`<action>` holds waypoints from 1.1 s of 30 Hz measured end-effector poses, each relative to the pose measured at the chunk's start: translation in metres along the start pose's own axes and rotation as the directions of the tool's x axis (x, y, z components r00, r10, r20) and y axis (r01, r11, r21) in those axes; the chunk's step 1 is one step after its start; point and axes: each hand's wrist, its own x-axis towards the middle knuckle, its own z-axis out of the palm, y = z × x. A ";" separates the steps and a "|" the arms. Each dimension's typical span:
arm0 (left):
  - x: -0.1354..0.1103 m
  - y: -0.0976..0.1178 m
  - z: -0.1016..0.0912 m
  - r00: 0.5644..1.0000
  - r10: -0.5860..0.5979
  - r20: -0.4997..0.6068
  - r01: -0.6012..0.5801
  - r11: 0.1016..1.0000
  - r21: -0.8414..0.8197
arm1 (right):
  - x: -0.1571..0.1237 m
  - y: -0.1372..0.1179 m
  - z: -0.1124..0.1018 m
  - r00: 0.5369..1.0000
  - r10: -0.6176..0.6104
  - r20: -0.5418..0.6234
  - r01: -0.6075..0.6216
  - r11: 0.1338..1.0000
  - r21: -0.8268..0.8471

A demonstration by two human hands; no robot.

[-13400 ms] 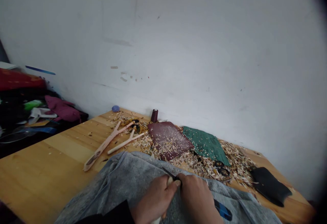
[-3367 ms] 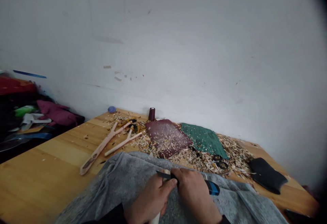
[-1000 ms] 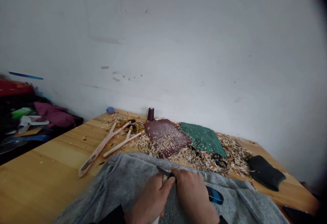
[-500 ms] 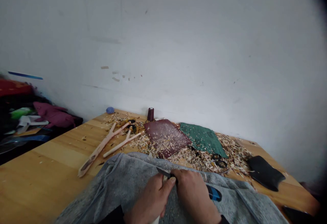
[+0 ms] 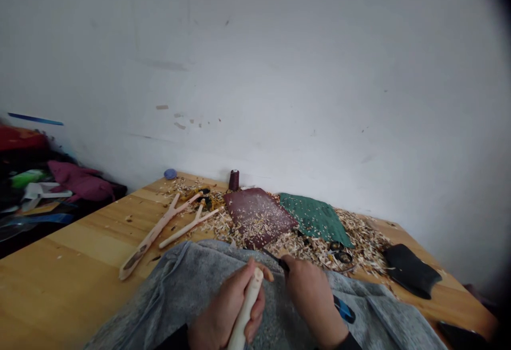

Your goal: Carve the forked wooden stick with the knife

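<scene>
Left hand [image 5: 223, 302] clenched round pale wooden stick [image 5: 246, 307], held above grey cloth [image 5: 159, 307]. Stick's long axis near upright, leaning right, rounded end pointing up and away from body, lower end running out of view. Right hand [image 5: 313, 302] grasping knife [image 5: 343, 310], dark blade angled up-left, near stick, not touching. Shavings [image 5: 359, 249] heaped on table [image 5: 59, 281] beyond.

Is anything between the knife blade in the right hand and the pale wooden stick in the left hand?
Nothing visible does. The black knife blade in the right hand is apart from the top of the pale wooden stick, with open space above the grey cloth. The fingertips of the left hand lie beside the stick, below the blade.
</scene>
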 end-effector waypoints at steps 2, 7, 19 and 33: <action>0.000 0.003 -0.001 0.999 -0.021 0.034 0.023 0.997 -0.075 | 0.002 0.002 0.000 0.999 -0.003 -0.040 0.004 0.999 0.031; 0.000 0.003 0.000 0.999 0.031 -0.032 -0.032 0.999 -0.010 | 0.003 -0.001 0.006 0.995 -0.055 -0.079 0.064 0.992 0.113; 0.012 0.005 -0.015 0.899 -0.348 -0.265 0.359 0.933 -0.011 | 0.000 -0.010 0.011 0.989 -0.111 -0.103 0.131 0.966 0.224; -0.010 -0.003 -0.001 0.976 -0.061 0.211 0.094 0.984 -0.149 | 0.006 0.007 0.023 0.960 -0.111 -0.256 0.199 0.914 0.353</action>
